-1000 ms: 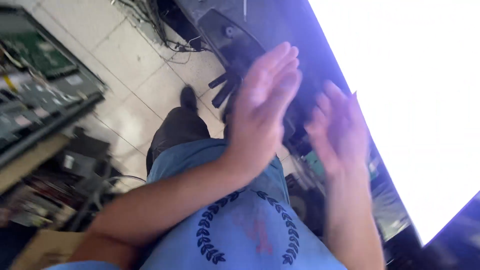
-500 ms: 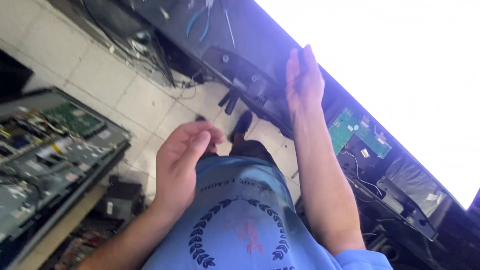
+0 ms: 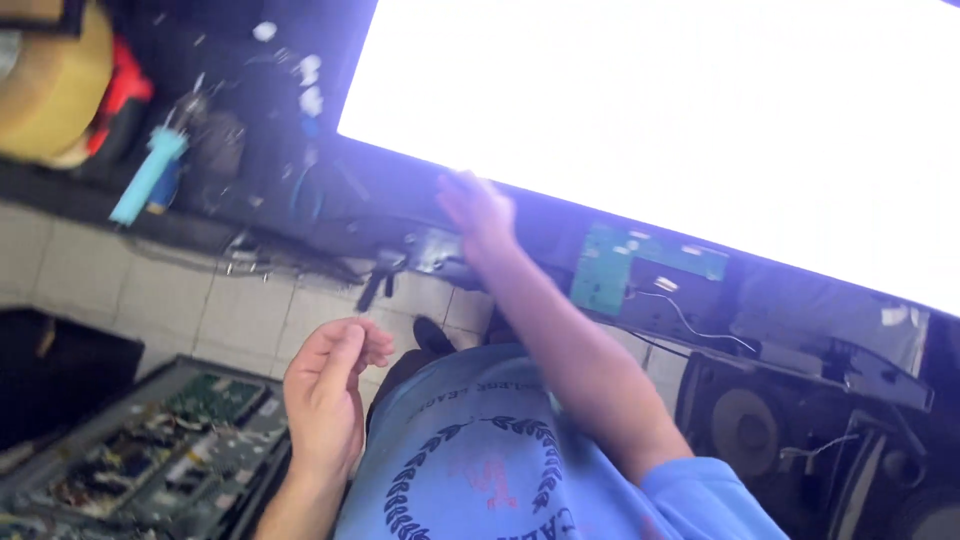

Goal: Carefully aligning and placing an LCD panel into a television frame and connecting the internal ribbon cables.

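head view: my right hand (image 3: 475, 210) reaches, fingers spread and blurred, to the dark desk (image 3: 300, 215) edge beside the bright white panel (image 3: 650, 120); my left hand (image 3: 325, 395) hangs loosely curled, empty.

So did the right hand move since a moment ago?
Yes. The right hand was raised in the air near the bright white panel; now it reaches down toward the dark bench edge below the panel, left of the green circuit board.

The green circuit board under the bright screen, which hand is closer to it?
Right. The right hand reaches out just left of the green circuit board, not touching it. The left hand is curled near the blue shirt, much farther away, lower left.
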